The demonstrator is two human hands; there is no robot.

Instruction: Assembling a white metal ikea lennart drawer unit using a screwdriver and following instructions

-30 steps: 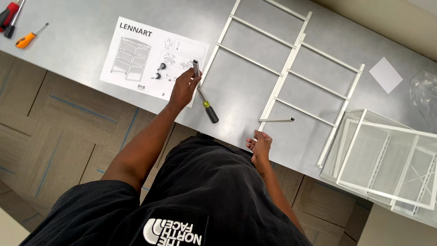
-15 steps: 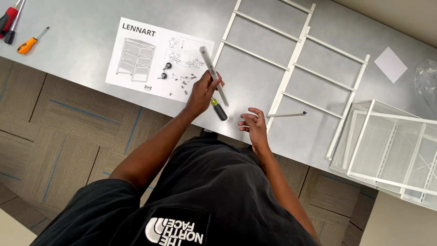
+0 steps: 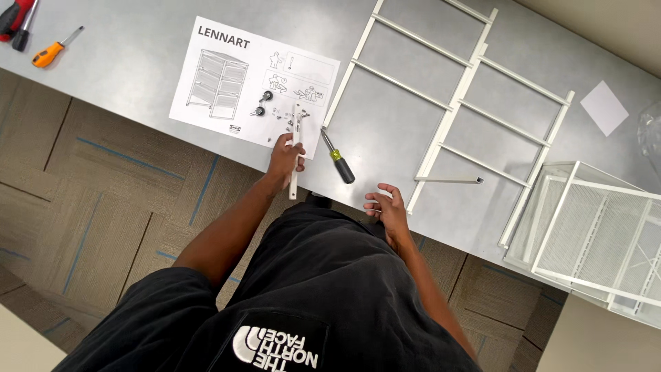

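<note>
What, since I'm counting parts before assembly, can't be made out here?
All in the head view:
- Small fittings on the instruction sheet: too small to tell apart.
- Red tool: cut off by the top-left edge.
- Wire basket: cut off by the right edge.
- White bar: its middle is hidden by the left hand.

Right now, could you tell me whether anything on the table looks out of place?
Mostly orderly. One short white bar lies loose beside the white frame, and small hardware pieces sit scattered on the instruction sheet.
</note>
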